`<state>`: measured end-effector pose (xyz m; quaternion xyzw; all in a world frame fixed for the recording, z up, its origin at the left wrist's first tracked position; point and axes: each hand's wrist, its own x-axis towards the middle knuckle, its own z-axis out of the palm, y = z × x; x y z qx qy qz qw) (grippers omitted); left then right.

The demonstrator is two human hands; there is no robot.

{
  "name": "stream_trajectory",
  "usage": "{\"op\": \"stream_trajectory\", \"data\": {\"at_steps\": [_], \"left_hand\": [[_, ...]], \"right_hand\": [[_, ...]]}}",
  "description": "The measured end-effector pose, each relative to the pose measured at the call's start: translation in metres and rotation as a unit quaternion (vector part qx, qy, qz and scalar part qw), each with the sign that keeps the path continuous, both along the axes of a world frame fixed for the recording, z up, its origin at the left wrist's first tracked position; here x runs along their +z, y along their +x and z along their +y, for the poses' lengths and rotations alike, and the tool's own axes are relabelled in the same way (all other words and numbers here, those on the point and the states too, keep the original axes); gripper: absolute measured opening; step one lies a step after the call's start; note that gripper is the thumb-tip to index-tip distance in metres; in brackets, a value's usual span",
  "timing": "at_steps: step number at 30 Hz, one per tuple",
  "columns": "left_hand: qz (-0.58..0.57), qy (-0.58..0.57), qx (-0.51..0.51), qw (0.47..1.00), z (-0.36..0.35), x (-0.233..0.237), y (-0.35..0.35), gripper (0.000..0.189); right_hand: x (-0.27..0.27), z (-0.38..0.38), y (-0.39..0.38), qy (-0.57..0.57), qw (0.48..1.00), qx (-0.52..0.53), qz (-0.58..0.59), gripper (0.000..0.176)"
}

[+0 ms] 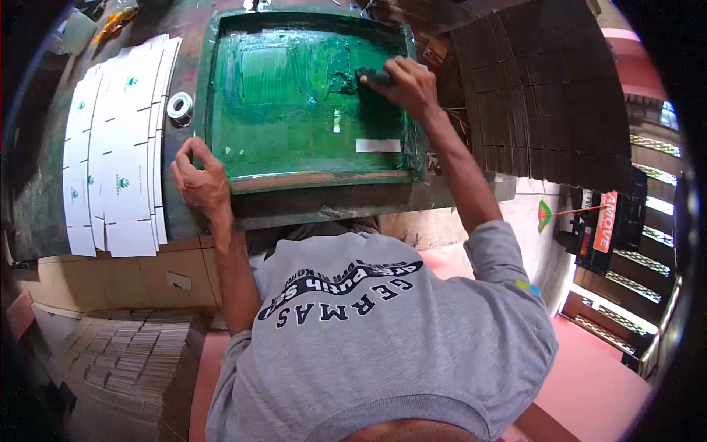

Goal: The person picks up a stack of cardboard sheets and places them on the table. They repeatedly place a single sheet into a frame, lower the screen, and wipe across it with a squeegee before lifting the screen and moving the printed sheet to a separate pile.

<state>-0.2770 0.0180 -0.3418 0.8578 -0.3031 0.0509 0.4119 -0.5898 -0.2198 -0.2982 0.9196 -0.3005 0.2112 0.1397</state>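
Note:
A screen frame [317, 179] with green mesh lies on the table, smeared with dark green ink [340, 82] in its upper part. My right hand [412, 85] is closed around a dark tool [377, 76] over the mesh's right side; its lower part blends into a dark area. At the frame's lower left corner is my left hand [199, 177], its fingers curled and close together; whatever they grip is hidden. A white strip [378, 146] and a small pale patch [336, 121] show on the green surface.
Printed white card sheets [121, 147] lie at the left, with a tape roll [179, 106] beside them. Dark stacked card [545, 88] stands at the right. Bundled card stacks [132, 361] sit low at the left. The table's near edge [294, 218] runs below the frame.

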Motion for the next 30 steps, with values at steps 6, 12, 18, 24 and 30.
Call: {"op": "stream_trajectory", "data": {"at_steps": [6, 12, 18, 24, 30], "left_hand": [[-0.001, 0.003, 0.016, 1.0, -0.002, 0.001, -0.003, 0.03], [-0.009, -0.006, 0.008, 1.0, 0.001, 0.001, 0.0, 0.03], [0.019, 0.017, 0.024, 0.999, 0.001, 0.005, -0.003, 0.028], [0.02, -0.006, 0.024, 0.999, -0.001, 0.002, -0.002, 0.027], [0.023, 0.002, 0.035, 0.999, 0.003, 0.003, -0.001, 0.026]], "right_hand": [[0.014, 0.037, -0.017, 0.031, 0.999, 0.02, -0.013, 0.043], [0.032, -0.072, 0.016, 0.127, 0.992, 0.004, 0.028, 0.049], [0.005, -0.081, 0.02, 0.05, 0.996, 0.064, -0.024, 0.045], [0.012, 0.019, -0.005, 0.082, 0.996, 0.02, -0.018, 0.044], [0.052, 0.008, 0.03, 0.336, 0.938, -0.064, 0.061, 0.05]]}}
